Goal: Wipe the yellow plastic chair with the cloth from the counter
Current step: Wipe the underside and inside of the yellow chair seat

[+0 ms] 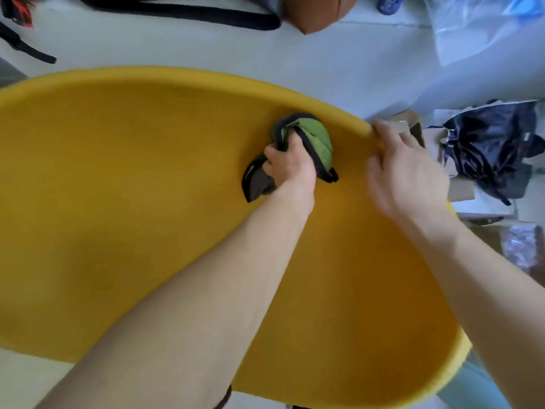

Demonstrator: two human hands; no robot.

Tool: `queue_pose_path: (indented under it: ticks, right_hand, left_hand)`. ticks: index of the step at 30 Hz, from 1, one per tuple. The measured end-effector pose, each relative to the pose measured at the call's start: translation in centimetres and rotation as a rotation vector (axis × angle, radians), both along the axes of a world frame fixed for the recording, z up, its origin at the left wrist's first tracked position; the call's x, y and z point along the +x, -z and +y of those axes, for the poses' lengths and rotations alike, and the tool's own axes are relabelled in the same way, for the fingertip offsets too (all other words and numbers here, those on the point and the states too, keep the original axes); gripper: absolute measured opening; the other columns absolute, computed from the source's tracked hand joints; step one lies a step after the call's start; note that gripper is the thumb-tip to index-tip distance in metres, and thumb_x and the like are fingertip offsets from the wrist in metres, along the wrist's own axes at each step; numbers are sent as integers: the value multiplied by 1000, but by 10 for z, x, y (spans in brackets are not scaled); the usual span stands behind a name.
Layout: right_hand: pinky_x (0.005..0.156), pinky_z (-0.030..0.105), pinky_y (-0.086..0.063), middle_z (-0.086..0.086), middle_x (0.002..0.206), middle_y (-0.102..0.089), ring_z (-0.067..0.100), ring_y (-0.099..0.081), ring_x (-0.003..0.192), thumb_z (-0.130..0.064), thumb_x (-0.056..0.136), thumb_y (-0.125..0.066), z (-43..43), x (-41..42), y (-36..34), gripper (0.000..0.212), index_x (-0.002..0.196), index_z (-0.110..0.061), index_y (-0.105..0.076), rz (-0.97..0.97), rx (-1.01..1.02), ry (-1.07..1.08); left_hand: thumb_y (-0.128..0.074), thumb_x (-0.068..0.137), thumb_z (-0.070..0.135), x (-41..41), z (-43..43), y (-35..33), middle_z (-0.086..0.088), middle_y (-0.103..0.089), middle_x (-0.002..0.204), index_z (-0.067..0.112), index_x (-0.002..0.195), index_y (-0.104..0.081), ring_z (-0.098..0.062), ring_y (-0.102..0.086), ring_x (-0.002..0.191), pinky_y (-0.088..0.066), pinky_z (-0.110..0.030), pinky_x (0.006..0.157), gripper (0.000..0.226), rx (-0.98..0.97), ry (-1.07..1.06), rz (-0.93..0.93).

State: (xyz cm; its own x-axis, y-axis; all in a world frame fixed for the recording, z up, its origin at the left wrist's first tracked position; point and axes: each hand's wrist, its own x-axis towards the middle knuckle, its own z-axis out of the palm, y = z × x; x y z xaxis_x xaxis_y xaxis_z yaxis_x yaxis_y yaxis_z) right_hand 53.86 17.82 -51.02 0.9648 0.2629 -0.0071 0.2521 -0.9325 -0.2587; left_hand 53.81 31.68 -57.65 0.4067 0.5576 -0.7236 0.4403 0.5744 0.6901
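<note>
The yellow plastic chair (124, 172) fills most of the view, its curved shell facing me. My left hand (290, 163) is closed around a bunched green and grey cloth (315, 137) with dark edging, pressing it against the chair's inner surface near the upper rim. My right hand (404, 172) grips the chair's rim at the right, fingers curled over the edge; it looks motion-blurred.
A pale floor lies beyond the chair. Black straps (182, 13) and a brown object (315, 13) lie at the top. Clear plastic bags (477, 39), a dark crumpled bag (495, 149) and cardboard pieces (413, 128) crowd the right side.
</note>
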Motion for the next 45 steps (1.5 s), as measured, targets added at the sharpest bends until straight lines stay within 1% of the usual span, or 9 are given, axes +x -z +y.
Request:
queue_pose_path:
  ticks: [5, 13, 16, 21, 24, 32, 36, 39, 45]
  right_hand:
    - [68, 38, -34, 9, 134, -55, 40, -59, 106, -36, 103, -31, -54, -40, -3, 50, 152, -38, -28, 98, 29, 160]
    - [93, 35, -42, -7, 131, -60, 19, -55, 120, -42, 107, -30, -120, -134, 7, 43, 146, -31, -44, 267, 539, 591]
    - [107, 42, -37, 5, 149, -46, 25, -44, 133, -36, 106, -34, -119, -167, 19, 51, 155, -21, -32, 179, 432, 634]
    - [117, 49, -28, 23, 153, -39, 40, -38, 139, -19, 96, -48, -84, -216, 29, 55, 149, -6, -43, -98, 154, 278]
    - [118, 42, -31, 15, 155, -40, 31, -36, 142, -18, 98, -49, -70, -226, 50, 51, 149, -10, -44, 68, 282, 168]
    - [109, 60, -33, 18, 162, -18, 43, -24, 144, -48, 84, -55, -36, -212, 132, 87, 158, -30, -14, 296, -198, -18]
    - [91, 53, -49, 16, 151, -27, 42, -35, 127, -70, 78, -62, -8, -247, 180, 101, 157, -38, -8, 496, -290, -202]
    - [91, 59, -44, 16, 149, -35, 43, -36, 126, -78, 76, -56, 12, -290, 207, 76, 141, -39, -41, 427, -387, -555]
    - [83, 57, -44, 20, 132, -46, 42, -42, 112, -25, 88, -66, 53, -193, 236, 37, 123, -29, -56, 60, -350, -600]
  left_hand:
    - [-49, 87, 58, -24, -75, 4, -2, -37, 143, 29, 128, -46, -39, -43, 126, -48, -55, 99, 51, 152, 337, 17]
    - [-53, 99, 38, -144, -167, -1, -3, -42, 128, 27, 112, -52, -24, -50, 107, -42, -37, 89, 18, 42, 789, -5]
    - [-56, 97, 37, -213, -175, 14, -6, -47, 119, 18, 103, -55, -28, -56, 99, -47, -44, 91, 20, 81, 997, 103]
    - [-48, 99, 41, -213, -152, 11, -14, -56, 139, 15, 135, -52, -28, -57, 121, -49, -44, 102, 44, -222, 947, 217]
    - [-50, 101, 28, -163, -114, 3, -11, -70, 116, 15, 124, -60, -23, -69, 99, -60, -35, 72, 28, -376, 557, 20]
    - [-55, 94, 40, -209, -44, 78, -3, -64, 104, 23, 102, -65, -29, -61, 93, -52, -39, 75, 21, 420, 1437, 295]
    - [-55, 91, 51, -236, 18, 92, 10, -54, 115, 22, 111, -64, -17, -56, 100, -51, -41, 89, 36, 409, 1257, 327]
    - [-52, 96, 46, -264, 79, 98, 11, -64, 112, 31, 107, -66, -16, -62, 100, -53, -40, 88, 23, 405, 1265, 392]
    - [-56, 97, 28, -293, 161, 113, -2, -72, 107, 22, 101, -72, -24, -65, 100, -52, -39, 89, 17, 470, 1183, 419]
